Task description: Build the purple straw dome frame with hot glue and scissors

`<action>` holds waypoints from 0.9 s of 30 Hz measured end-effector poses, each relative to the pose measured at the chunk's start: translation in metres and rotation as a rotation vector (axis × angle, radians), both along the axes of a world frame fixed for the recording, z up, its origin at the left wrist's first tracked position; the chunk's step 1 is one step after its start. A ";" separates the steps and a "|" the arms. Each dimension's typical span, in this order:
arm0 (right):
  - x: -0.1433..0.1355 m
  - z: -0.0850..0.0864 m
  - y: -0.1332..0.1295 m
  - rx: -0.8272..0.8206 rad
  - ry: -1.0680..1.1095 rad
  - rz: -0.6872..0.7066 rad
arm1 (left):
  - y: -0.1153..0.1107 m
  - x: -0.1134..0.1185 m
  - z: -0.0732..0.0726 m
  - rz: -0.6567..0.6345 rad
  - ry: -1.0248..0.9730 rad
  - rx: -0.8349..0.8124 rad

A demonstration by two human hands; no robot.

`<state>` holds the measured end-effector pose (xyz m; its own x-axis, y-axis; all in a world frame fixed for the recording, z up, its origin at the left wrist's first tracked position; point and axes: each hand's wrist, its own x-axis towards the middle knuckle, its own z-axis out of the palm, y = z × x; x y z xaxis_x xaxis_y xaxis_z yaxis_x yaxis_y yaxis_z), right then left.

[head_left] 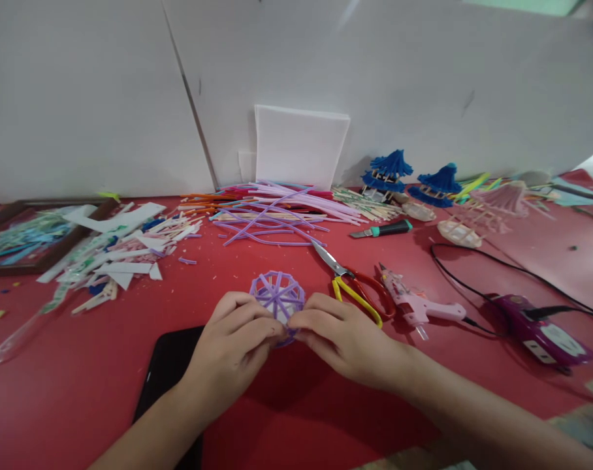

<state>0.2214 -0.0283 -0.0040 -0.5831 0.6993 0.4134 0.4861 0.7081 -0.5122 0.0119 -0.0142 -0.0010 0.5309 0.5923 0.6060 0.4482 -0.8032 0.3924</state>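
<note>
A small round frame of purple sticks point(277, 292), with spokes meeting at its centre, is held low over the red table point(257, 418). My left hand point(232, 346) pinches its lower left edge with bent fingers. At the lower right edge, my right hand point(348, 336) closes thumb and fingers on the same frame. The fingertips of both hands nearly meet and hide its near rim. Scissors point(348, 277) with red and yellow handles lie open just beyond my right hand. Under my left wrist is a black flat object point(172, 359).
A pink glue gun point(418, 303), purple power strip point(541, 333) and black cable lie right. Behind are a cutter point(387, 228), coloured sticks point(287, 212), white paper point(300, 147) and blue-roofed models point(387, 173). Scraps point(125, 251) and a brown frame point(46, 261) are left.
</note>
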 end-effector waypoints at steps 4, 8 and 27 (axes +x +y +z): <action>0.021 0.012 -0.002 0.058 -0.089 -0.118 | 0.000 0.001 0.000 0.009 0.012 -0.007; 0.078 0.013 -0.011 0.099 -0.223 -0.578 | -0.001 0.000 0.000 0.015 0.017 -0.022; 0.121 0.002 0.006 0.161 -0.345 -0.867 | 0.000 -0.003 -0.001 0.002 0.048 0.010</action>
